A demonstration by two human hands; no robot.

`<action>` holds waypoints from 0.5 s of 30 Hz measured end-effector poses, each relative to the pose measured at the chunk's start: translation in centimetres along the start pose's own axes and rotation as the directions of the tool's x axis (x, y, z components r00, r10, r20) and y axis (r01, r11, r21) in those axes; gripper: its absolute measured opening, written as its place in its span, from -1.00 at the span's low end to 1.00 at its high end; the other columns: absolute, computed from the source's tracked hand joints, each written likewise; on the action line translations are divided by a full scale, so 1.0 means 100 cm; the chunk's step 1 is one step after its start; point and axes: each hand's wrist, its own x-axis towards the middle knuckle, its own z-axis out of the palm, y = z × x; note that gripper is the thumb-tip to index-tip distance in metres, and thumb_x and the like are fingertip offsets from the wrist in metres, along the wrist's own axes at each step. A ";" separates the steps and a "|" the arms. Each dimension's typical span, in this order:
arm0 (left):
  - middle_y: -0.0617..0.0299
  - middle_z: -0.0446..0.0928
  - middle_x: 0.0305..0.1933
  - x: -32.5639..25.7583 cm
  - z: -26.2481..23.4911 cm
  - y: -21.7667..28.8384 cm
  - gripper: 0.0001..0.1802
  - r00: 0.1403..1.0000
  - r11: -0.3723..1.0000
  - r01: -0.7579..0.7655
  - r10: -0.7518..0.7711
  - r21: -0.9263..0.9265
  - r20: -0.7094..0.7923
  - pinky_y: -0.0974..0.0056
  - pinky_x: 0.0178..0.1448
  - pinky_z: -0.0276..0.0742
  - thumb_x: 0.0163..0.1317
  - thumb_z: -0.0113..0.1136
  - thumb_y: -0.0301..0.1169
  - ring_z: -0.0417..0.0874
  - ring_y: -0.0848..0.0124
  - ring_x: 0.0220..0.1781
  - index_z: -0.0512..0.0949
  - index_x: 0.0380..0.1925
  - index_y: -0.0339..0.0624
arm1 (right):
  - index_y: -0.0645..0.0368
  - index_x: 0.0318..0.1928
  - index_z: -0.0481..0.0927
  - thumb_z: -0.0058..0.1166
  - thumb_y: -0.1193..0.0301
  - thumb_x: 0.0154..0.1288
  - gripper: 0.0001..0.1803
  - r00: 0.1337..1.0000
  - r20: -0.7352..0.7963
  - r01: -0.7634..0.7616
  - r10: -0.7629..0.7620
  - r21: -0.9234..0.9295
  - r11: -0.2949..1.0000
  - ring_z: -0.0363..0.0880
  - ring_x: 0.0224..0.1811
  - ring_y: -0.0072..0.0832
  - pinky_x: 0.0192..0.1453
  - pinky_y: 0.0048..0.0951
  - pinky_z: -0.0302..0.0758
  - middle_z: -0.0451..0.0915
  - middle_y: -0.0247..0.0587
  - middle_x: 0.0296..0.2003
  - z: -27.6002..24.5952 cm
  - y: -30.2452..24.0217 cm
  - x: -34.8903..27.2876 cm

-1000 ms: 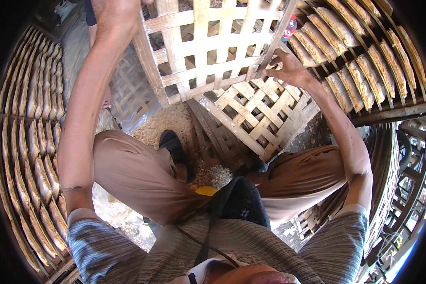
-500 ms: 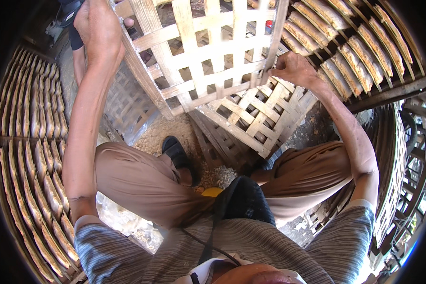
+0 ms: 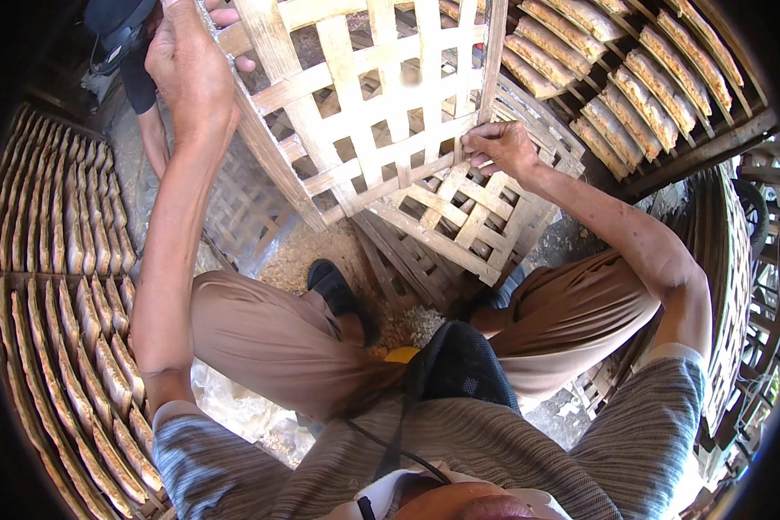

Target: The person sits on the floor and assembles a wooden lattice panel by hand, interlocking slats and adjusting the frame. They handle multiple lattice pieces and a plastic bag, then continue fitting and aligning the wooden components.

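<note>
A woven bamboo tray [image 3: 273,160], an open lattice of flat strips in a wooden frame, is tilted up in front of me. High on its left rail, my left hand [image 3: 191,74] is closed around the wood, with fingertips showing through on the inner side. My right hand [image 3: 504,149] is closed at the tray's lower right corner, thumb and fingers pinched on the edge; the exact contact is partly hidden. Beneath that corner lies a second lattice tray [image 3: 438,243], set at an angle on other slatted pieces.
Racks of pale, crusted slabs stand at left [image 3: 69,230] and upper right [image 3: 641,104]. Another person's arm [image 3: 152,134] shows at upper left. Crumbs [image 3: 299,256] cover the floor by my sandal [image 3: 331,286]. Clear plastic sheeting [image 3: 234,403] lies beside my left leg.
My right hand has moved left along with the tray's right side, and the upright tray looks slightly turned. The left hand keeps its hold. The whole view has shifted a little.
</note>
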 end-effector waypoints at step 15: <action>0.31 0.55 -0.49 -0.010 0.012 0.003 -0.57 0.986 0.994 -0.106 0.106 0.007 -0.125 0.41 -0.64 0.44 0.66 -0.01 -0.07 0.54 0.55 -0.60 0.57 -0.26 -0.19 | 0.35 -0.30 0.75 0.22 0.31 0.42 -0.70 0.934 0.009 0.342 -0.356 -0.307 0.888 0.73 -0.54 -0.49 -0.54 -0.46 0.63 0.70 -0.16 -0.55 -0.024 -0.016 -0.001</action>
